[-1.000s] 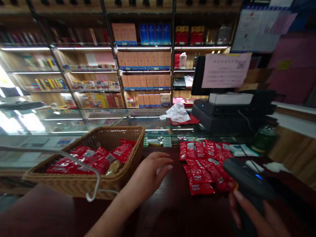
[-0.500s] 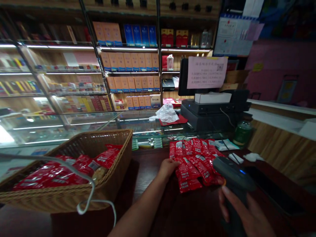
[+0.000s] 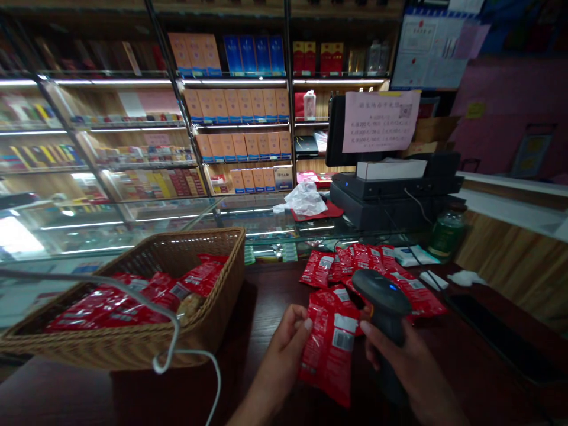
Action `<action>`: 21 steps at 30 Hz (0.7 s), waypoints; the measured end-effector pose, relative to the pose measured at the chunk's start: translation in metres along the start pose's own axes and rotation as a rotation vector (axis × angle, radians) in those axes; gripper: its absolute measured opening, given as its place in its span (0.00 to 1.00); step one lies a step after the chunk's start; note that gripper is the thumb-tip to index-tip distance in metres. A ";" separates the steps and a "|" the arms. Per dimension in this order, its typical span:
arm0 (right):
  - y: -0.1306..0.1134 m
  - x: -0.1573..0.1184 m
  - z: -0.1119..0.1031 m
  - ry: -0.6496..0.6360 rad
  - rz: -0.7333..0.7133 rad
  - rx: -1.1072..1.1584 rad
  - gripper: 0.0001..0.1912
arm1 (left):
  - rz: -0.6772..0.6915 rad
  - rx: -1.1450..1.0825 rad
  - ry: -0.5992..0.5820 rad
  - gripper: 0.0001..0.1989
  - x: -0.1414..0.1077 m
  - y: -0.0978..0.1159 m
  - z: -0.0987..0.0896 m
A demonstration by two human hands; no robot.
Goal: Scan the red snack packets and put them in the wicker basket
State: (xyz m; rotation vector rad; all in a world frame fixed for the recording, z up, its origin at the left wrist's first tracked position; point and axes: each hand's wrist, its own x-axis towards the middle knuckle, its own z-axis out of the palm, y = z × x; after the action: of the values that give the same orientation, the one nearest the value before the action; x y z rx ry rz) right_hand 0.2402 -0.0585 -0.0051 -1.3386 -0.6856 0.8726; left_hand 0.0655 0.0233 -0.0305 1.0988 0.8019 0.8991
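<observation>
Between thumb and fingers, my left hand [image 3: 290, 337] grips the left edge of a red snack packet [image 3: 326, 355], its white label and barcode facing up. My right hand [image 3: 406, 361] is wrapped round the handle of a dark barcode scanner [image 3: 384, 299], which shows a small blue light. The scanner's head is just right of the held packet and hides part of the packets behind. More red packets [image 3: 317, 267] lie in a loose pile on the dark counter beyond both hands.
At left stands a wicker basket [image 3: 242, 260] with red packets inside, a white cable [image 3: 175, 331] crossing its front. A dark phone-like slab [image 3: 497, 331] and a green jar [image 3: 447, 234] are on the right. Behind are a till [image 3: 373, 204], a crumpled plastic bag [image 3: 305, 200] and stocked shelves.
My left hand has taken up one packet and drawn it nearer, label up. The scanner has moved left beside it. Some packets in the pile have shifted apart to the right.
</observation>
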 end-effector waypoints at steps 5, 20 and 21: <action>0.004 -0.005 0.015 0.039 -0.001 0.071 0.33 | -0.009 -0.092 -0.155 0.19 -0.023 0.006 0.000; 0.004 -0.003 0.011 0.017 0.027 0.129 0.31 | -0.244 -0.088 -0.191 0.18 -0.043 -0.004 -0.024; 0.004 -0.002 0.009 0.001 0.019 0.121 0.30 | -0.216 -0.073 -0.152 0.18 -0.044 -0.001 -0.023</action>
State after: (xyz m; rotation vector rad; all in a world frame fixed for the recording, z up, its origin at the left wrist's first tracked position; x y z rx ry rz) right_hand 0.2308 -0.0554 -0.0077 -1.2388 -0.6103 0.9142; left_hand 0.0268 -0.0072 -0.0333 0.9838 0.7400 0.6505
